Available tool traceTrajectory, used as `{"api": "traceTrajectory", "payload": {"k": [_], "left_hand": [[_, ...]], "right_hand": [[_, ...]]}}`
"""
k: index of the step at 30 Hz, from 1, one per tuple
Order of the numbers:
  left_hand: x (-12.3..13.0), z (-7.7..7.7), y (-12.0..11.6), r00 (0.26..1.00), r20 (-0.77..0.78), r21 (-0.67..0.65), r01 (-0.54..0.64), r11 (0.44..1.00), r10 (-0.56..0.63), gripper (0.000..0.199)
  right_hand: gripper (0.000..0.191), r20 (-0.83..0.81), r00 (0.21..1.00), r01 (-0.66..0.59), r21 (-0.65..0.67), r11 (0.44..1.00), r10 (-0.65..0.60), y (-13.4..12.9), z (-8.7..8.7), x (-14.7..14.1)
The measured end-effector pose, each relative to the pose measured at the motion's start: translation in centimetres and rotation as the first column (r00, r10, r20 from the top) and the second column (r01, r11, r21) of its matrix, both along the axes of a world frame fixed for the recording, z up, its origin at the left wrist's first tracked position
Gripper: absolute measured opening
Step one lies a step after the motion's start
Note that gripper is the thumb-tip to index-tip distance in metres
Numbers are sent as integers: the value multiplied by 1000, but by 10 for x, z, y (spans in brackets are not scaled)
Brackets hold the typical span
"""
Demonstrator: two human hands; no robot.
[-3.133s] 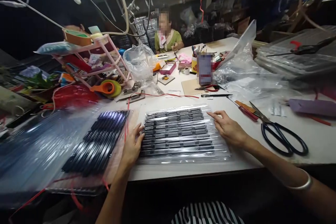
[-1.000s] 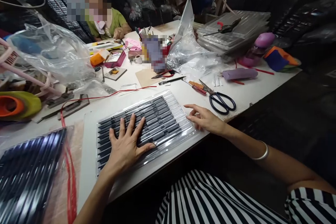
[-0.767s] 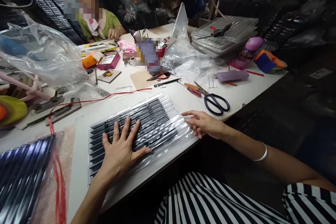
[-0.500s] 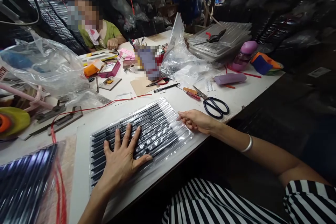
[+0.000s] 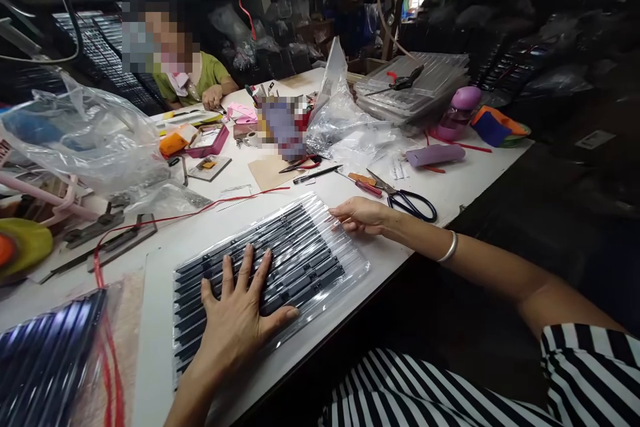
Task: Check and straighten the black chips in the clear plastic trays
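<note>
On the white table in front of me lies a clear ribbed plastic tray (image 5: 325, 227) with several rows of narrow black strips (image 5: 305, 267). My left hand (image 5: 240, 313) rests flat on the left part of it, fingers spread, covering some of the rows. At the tray's far right corner my right hand (image 5: 363, 215) is closed, thumb and index finger pinching the clear plastic edge. Its other fingers are curled and partly hidden. Just beyond the right hand lie dark-handled scissors (image 5: 413, 203) and a red-handled screwdriver (image 5: 367, 187).
Another tray of dark strips (image 5: 45, 360) lies at lower left beside red cord (image 5: 113, 367). Clear plastic bags (image 5: 95, 127) and a tape dispenser (image 5: 23, 247) are at left. Clear trays (image 5: 415, 90) are stacked at back right. A person in green (image 5: 210, 73) sits across the table.
My right hand has shifted slightly left and up at the tray's edge. Bright bumpy glare over the near rows has gone, and the black strips show more plainly. My left hand stays spread.
</note>
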State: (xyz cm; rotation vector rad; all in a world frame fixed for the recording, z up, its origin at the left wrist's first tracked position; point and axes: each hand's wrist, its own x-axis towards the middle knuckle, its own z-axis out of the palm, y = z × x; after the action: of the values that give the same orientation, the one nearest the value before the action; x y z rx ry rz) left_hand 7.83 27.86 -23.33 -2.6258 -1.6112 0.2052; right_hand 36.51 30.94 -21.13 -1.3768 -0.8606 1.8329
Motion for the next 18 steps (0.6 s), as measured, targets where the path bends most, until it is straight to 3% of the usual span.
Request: {"api": "traceTrajectory", "payload": {"k": [5, 10, 13, 15, 18], "left_hand": [[0, -2, 0, 1000, 16, 17, 9, 1000, -9, 86], [-1, -4, 0, 1000, 24, 14, 1, 1000, -1, 86], [-1, -5, 0, 1000, 23, 14, 9, 1000, -9, 86], [-1, -4, -1, 1000, 18, 12, 9, 1000, -10, 86], [1, -1, -2, 1000, 12, -1, -4, 1000, 4, 87]], "right_hand": [[25, 103, 992, -86, 68, 994, 79, 0, 6, 5], [29, 354, 931, -152, 152, 977, 90, 6, -8, 12], [24, 573, 819, -180, 207, 962, 30, 4, -18, 10], [25, 714, 698, -203, 256, 945, -44, 0, -20, 4], [47, 855, 507, -288, 291, 912, -113, -8, -18, -8]]}}
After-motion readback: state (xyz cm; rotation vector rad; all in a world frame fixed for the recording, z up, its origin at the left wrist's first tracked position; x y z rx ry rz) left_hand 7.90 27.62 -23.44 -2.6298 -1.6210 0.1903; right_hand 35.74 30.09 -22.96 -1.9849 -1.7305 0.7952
